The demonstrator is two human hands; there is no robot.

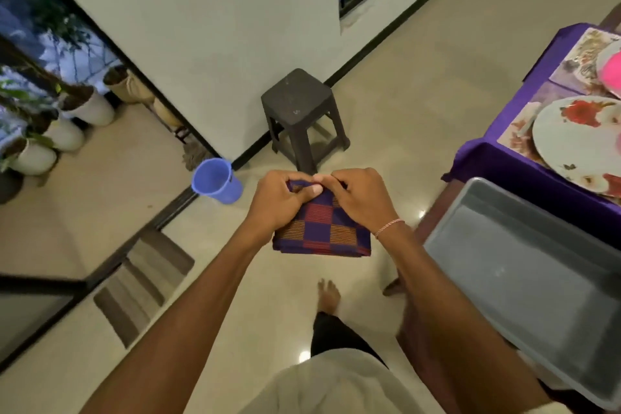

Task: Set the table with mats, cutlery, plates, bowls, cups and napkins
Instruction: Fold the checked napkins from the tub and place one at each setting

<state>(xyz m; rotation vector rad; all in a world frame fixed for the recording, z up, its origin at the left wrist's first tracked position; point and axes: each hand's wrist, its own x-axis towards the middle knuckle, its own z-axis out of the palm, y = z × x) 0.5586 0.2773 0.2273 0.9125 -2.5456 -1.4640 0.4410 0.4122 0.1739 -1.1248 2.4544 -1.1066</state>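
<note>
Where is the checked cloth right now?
In the head view's centre, the checked cloth is held between the left hand and right hand, left of the grey tub.

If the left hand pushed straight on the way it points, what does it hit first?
Probably the right hand: the left hand points at it, both pinching the checked cloth. Beyond, the dark stool sits lower; depth is unclear.

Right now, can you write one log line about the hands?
left hand: grips folded checkered cloth | right hand: pinches its top edge | where: held over floor, near table
</note>
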